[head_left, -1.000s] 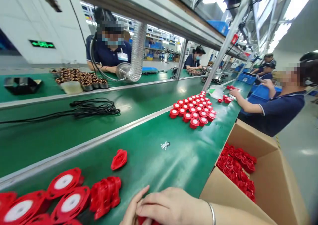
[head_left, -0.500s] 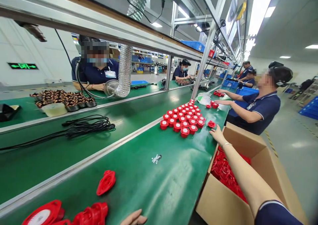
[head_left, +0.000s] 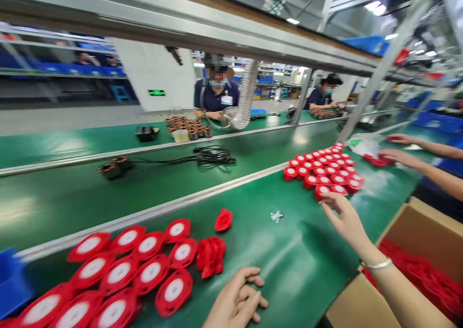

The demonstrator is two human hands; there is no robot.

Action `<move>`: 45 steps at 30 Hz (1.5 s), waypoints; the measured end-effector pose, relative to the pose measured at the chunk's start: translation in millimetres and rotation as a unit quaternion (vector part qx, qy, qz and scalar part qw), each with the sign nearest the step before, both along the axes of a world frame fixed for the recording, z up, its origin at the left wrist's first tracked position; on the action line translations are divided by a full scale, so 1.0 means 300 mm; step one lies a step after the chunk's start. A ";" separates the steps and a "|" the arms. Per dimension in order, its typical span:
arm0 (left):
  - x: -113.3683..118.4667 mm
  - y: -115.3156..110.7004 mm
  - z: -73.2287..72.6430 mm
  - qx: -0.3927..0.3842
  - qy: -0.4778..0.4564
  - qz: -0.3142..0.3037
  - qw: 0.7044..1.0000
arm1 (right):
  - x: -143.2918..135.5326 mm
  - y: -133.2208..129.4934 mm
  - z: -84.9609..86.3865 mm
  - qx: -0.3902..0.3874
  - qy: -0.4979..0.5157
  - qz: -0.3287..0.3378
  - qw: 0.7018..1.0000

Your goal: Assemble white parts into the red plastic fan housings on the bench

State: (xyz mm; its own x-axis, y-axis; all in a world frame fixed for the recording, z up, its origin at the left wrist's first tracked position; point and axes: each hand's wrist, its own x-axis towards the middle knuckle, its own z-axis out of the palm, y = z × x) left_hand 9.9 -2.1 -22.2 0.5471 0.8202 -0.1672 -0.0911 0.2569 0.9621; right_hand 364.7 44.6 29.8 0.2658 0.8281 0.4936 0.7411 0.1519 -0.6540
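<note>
Right hand point(head_left: 343, 217) stretched out open over the green belt point(head_left: 253, 251), fingertips just short of the far cluster of red spools point(head_left: 323, 171), left hand point(head_left: 237, 301) loosely curled and empty, near spools point(head_left: 144, 270) just beside it to the left

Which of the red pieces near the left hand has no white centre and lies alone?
The lone red piece up the belt from the left hand: all red, apart from the white-centred discs.
</note>
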 end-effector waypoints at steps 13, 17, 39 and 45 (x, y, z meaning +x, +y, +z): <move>-0.021 0.002 0.028 0.005 -0.018 -0.011 1.000 | -0.745 0.299 0.015 -0.092 -0.276 0.455 0.842; -0.020 0.011 0.004 -0.012 -0.057 0.010 0.998 | -0.677 0.252 0.021 -0.093 -0.255 0.424 0.864; -0.044 0.033 0.116 -0.136 -0.094 0.024 0.986 | -0.383 0.035 -0.017 -0.128 -0.053 0.130 0.982; -0.043 0.041 0.100 -0.128 -0.109 0.004 0.986 | -0.314 0.084 -0.109 -0.129 -0.106 0.132 0.977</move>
